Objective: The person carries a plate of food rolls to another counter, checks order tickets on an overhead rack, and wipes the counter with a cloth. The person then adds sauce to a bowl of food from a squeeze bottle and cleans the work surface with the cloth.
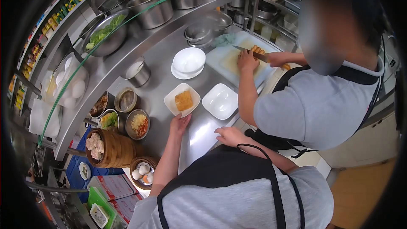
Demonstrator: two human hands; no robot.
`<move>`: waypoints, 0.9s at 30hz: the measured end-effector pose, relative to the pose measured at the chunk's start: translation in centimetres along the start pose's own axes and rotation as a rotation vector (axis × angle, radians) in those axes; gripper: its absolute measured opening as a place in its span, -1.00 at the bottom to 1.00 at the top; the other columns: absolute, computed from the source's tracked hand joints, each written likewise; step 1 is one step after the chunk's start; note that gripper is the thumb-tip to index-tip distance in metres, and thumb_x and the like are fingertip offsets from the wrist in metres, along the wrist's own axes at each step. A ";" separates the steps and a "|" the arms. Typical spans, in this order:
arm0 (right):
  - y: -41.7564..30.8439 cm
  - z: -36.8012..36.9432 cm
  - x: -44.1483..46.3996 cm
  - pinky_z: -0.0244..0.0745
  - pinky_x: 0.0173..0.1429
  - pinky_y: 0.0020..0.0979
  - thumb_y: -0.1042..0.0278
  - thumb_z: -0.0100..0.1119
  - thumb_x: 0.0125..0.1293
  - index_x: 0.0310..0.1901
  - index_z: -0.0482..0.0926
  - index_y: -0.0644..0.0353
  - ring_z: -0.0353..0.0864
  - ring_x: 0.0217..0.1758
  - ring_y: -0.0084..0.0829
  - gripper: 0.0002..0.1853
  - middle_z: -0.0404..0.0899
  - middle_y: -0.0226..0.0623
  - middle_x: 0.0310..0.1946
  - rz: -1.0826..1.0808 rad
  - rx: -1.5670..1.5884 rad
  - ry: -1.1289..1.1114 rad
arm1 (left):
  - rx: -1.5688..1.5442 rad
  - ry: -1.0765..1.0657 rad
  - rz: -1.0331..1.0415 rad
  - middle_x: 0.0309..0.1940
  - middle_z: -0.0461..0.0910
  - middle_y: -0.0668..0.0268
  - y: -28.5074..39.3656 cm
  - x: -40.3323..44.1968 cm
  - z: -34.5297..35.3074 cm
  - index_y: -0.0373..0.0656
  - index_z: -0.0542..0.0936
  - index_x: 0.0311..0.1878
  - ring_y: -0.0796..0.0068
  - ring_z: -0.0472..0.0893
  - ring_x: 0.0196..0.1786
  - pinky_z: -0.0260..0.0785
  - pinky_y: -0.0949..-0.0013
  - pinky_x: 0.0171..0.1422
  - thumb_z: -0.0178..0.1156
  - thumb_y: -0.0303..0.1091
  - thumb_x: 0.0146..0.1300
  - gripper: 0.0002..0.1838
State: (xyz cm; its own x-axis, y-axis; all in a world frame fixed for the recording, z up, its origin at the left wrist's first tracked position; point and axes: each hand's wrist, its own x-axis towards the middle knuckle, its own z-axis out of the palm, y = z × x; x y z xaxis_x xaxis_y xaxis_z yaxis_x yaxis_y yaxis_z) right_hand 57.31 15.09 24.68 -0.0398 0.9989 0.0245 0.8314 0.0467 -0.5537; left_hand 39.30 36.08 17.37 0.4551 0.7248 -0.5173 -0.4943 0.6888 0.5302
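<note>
A square white bowl [170, 100] holding a golden-brown block of food [184, 101] stands on the steel counter. My left hand [181, 124] grips its near edge, fingers partly under the rim. To its right is a second square white bowl [220, 101], with nothing in it. My right hand [230, 136] hovers below that bowl by the counter's front edge, loosely curled with fingers apart, holding nothing. Round white bowls [189, 62] are stacked behind the two square ones.
At the right, a co-worker cuts browned food [257, 51] with a knife [254, 54] on a white board [231, 61]. Small metal tubs [137, 124], a bamboo steamer [116, 148] and another steamer [146, 173] line the left. Pots [151, 8] stand on a raised shelf.
</note>
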 end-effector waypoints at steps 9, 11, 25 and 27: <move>-0.8 0.7 2.1 0.45 -0.15 -0.22 0.20 0.09 0.18 -0.14 0.49 0.12 0.56 -0.25 -0.13 -0.74 0.55 -0.18 -0.33 -0.035 0.014 -0.039 | 0.081 0.092 0.160 -0.02 0.36 -0.11 2.7 2.1 -0.4 -0.46 0.17 0.09 0.00 0.45 0.03 0.46 0.13 0.12 -0.20 -0.60 0.19 -0.63; -0.6 1.1 2.2 0.45 -0.16 -0.18 0.19 0.09 0.16 -0.15 0.48 0.12 0.56 -0.22 -0.13 -0.73 0.56 -0.17 -0.31 -0.021 0.005 -0.040 | 0.066 0.115 0.175 -0.02 0.35 -0.13 4.1 2.6 -1.2 -0.48 0.17 0.09 -0.03 0.45 0.02 0.43 0.12 0.15 -0.20 -0.58 0.23 -0.65; -1.5 1.9 2.5 0.45 -0.16 -0.19 0.19 0.08 0.16 -0.11 0.50 0.06 0.56 -0.23 -0.14 -0.72 0.56 -0.18 -0.32 -0.051 0.015 -0.120 | 0.352 -0.128 0.079 -0.13 0.53 0.20 1.1 -3.9 3.2 -0.20 0.40 0.05 0.38 0.54 -0.13 0.42 0.35 -0.05 0.06 -0.28 0.26 -0.67; -2.2 1.7 2.7 0.45 -0.17 -0.22 0.18 0.09 0.17 -0.09 0.50 0.05 0.56 -0.25 -0.15 -0.71 0.56 -0.19 -0.34 -0.083 0.011 -0.114 | 0.457 -0.132 0.183 -0.14 0.54 0.22 2.6 -6.3 5.7 -0.20 0.42 0.02 0.40 0.55 -0.15 0.42 0.36 -0.06 0.07 -0.27 0.26 -0.68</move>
State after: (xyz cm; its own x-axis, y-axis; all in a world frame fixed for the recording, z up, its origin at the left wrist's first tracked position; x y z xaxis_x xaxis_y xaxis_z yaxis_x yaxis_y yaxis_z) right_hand 54.47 17.63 24.55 -0.1713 0.9849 -0.0239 0.8167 0.1284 -0.5626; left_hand 39.35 33.37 25.85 0.4957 0.8093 -0.3152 -0.2134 0.4653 0.8590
